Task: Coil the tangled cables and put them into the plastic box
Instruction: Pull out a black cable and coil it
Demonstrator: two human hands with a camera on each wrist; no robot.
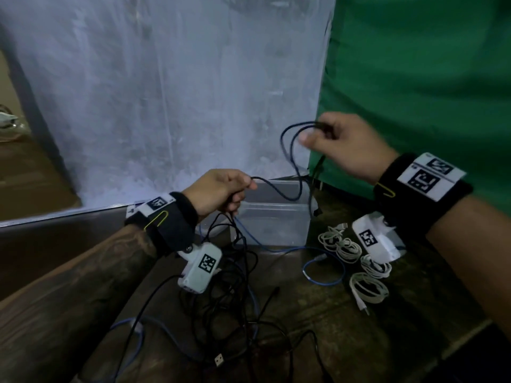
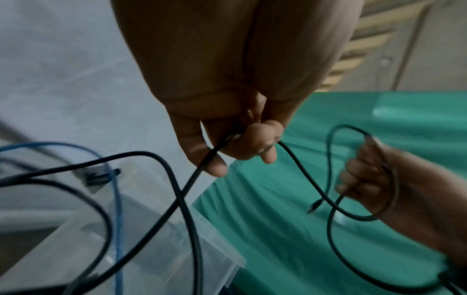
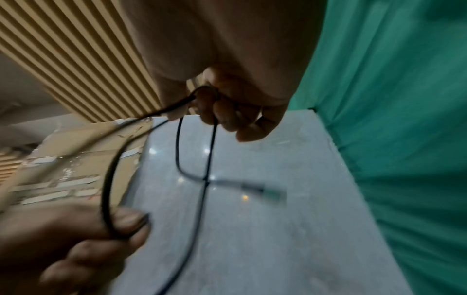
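Observation:
A thin black cable (image 1: 287,161) hangs in the air between my two hands, above the clear plastic box (image 1: 273,217). My right hand (image 1: 331,139) is raised at the upper right and grips a small loop of the cable (image 3: 207,139); a plug end dangles below it. My left hand (image 1: 235,189) is lower, left of the box, and pinches the same cable (image 2: 298,159) between thumb and fingers. From there the cable drops into a tangle of black and blue cables (image 1: 237,299) on the wooden table (image 1: 331,341).
Three coiled white cables (image 1: 356,261) lie on the table right of the box. A blue cable (image 1: 323,269) curls in front of the box. A white sheet (image 1: 179,92) hangs behind, a green cloth (image 1: 414,64) at the right.

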